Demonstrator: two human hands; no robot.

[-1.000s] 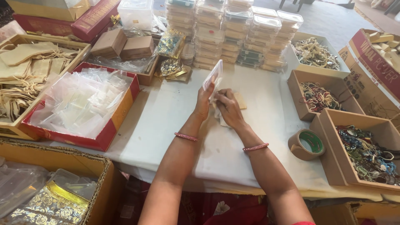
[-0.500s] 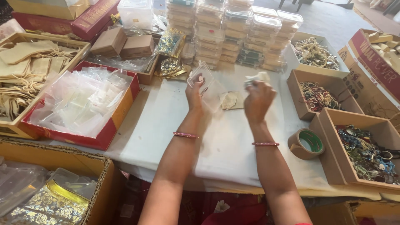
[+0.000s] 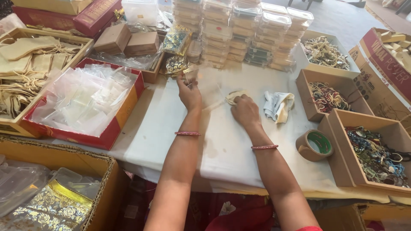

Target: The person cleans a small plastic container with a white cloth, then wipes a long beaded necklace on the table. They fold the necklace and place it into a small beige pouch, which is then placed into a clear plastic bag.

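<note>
My left hand [image 3: 189, 93] pinches the top edge of a clear plastic bag [image 3: 210, 90], which hangs just over the white table cover [image 3: 154, 128]. My right hand [image 3: 245, 112] rests fingers-down on a small beige cloth pouch [image 3: 234, 96] lying flat on the cover, its fingers curled over the pouch. The bag's open side lies close to the pouch. A crumpled white-and-grey wrapper [image 3: 278, 105] lies loose just right of my right hand.
A red tray of clear bags [image 3: 85, 96] and a wooden tray of beige drawstring pouches [image 3: 25, 64] sit left. Stacked clear plastic boxes [image 3: 239, 30] line the back. Cardboard boxes of jewellery [image 3: 327, 96] [image 3: 376, 154] and a tape roll [image 3: 314, 145] stand right.
My hands, together on a white packet a second ago, parted. The right hand dropped the crumpled wrapper to the right and came down on the beige pouch. The left hand now holds the clear bag.
</note>
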